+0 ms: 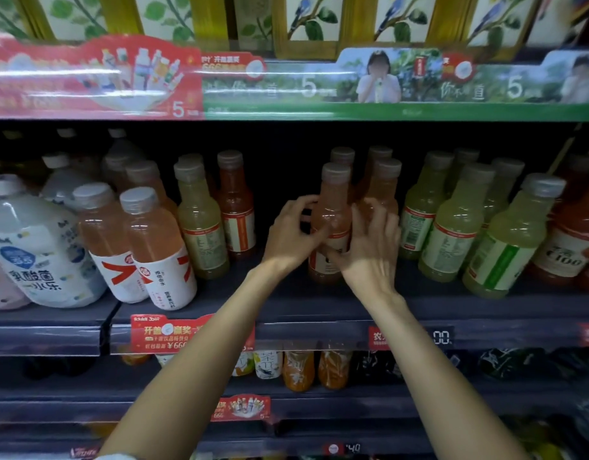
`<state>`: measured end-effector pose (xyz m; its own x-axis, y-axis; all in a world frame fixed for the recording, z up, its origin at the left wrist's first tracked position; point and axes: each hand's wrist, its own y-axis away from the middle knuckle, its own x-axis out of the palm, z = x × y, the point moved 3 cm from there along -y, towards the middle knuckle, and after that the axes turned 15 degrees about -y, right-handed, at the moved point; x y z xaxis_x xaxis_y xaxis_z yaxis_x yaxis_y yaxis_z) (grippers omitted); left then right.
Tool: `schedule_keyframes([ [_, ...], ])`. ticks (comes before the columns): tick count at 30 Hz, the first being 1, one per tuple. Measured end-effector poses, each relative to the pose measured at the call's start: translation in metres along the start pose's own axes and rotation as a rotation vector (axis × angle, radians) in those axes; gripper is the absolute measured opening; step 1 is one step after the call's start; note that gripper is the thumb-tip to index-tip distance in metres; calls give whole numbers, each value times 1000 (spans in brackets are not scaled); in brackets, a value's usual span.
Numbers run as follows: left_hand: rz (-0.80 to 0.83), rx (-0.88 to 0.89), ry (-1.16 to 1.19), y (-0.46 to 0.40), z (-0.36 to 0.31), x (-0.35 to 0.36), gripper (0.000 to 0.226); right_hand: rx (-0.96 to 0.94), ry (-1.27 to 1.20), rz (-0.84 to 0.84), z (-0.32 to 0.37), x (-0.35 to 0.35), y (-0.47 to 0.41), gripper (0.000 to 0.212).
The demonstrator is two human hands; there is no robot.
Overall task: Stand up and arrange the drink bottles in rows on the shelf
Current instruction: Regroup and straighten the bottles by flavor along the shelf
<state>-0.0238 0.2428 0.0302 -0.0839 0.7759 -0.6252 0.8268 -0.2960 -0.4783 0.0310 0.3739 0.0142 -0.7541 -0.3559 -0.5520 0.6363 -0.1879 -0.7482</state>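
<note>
Head view: at frame centre, a person's left hand (pixel 291 232) and right hand (pixel 369 247) each curl a grip round one upright pink juice bottle (pixel 331 214) on the dark shelf (pixel 286 303), between yellow-green bottles (pixel 200 224) at left and more at right.

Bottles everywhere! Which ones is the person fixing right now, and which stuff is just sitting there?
Part of the job:
- peach-coloured bottle, upright, held between both hands
- left hand
- right hand
- shelf it stands on

Just sitting there:
- yellow-green bottles, right
- white-labelled bottles, left
- red price tag
- orange bottles, lower shelf
</note>
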Motion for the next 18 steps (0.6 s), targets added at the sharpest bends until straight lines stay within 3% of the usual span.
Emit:
schedule_keyframes([
  [3,-5,6,2,-3,-6,12,53,-23,-16,-31,-6,-4,-2,82],
  [6,-52,-9,-7,-4,-8,22,53,-20,-219,-3,-10,-5,-1,74],
  [11,-40,-5,-41,5,-4,20,58,-146,-395,-55,5,-14,7,44],
  [13,-191,28,-68,24,2,0,52,-195,-412,-37,18,-12,10,38],
  [15,-465,111,-206,49,10,-29,40,-217,-453,20,32,-2,11,37],
  [18,-683,102,-306,80,35,-68,38,-99,-606,289,60,32,3,55],
])
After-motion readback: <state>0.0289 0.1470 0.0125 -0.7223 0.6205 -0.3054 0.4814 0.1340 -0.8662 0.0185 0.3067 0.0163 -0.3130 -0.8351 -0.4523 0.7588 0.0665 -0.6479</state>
